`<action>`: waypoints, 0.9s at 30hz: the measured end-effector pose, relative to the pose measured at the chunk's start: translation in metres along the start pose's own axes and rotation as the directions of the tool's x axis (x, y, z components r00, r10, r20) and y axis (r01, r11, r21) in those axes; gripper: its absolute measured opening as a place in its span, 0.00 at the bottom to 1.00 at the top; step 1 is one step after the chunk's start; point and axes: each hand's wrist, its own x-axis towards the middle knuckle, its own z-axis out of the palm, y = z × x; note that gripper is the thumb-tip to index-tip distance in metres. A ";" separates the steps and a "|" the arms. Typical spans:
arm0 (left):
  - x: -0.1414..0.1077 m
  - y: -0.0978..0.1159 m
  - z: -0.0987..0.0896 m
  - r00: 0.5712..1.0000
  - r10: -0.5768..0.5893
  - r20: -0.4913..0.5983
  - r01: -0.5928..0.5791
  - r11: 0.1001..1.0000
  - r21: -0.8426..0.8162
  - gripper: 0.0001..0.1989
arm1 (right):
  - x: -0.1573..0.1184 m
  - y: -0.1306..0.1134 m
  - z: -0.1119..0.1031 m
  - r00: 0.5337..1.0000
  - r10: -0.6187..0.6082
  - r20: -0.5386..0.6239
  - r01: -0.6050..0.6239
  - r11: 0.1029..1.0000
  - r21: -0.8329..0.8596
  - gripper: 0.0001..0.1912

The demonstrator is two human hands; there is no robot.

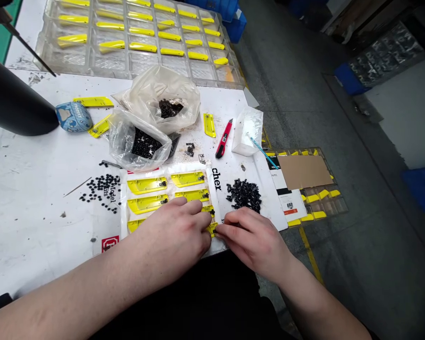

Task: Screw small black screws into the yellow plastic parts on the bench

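The step in hand appears to be close fingertip work at the end of the nearest right-hand yellow plastic piece (212,230), calling for a steady hold and fine alignment. The left hand (184,226) curls over it, its grip hidden. The right hand (258,241) brings narrowly spaced fingers to its end; whether they pinch anything cannot be told. The piece lies on printed white plastic sheeting (166,166) on the worktop (56,174), among glossy, elongated yellow shells. Small angular black parts (246,194) lie heaped beyond the right hand; crinkled translucent bags (118,141) sit farther back.
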 end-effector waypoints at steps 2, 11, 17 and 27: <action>0.000 0.000 0.000 1.000 -0.002 0.004 0.002 1.000 -0.001 0.04 | 0.000 -0.001 0.000 1.000 0.007 0.001 -0.007 1.000 -0.001 0.08; 0.000 0.000 -0.003 0.999 -0.003 0.048 0.004 1.000 -0.019 0.03 | 0.001 -0.004 -0.002 0.999 0.032 0.004 -0.032 0.999 0.018 0.10; 0.001 0.001 -0.005 0.997 -0.016 0.070 0.018 0.999 -0.030 0.02 | 0.002 -0.003 -0.001 0.999 0.028 0.022 -0.028 0.999 0.031 0.11; 0.001 0.001 -0.004 0.993 -0.027 0.112 0.032 0.998 -0.046 0.02 | -0.001 -0.003 -0.003 0.999 0.026 0.044 -0.027 0.999 0.032 0.11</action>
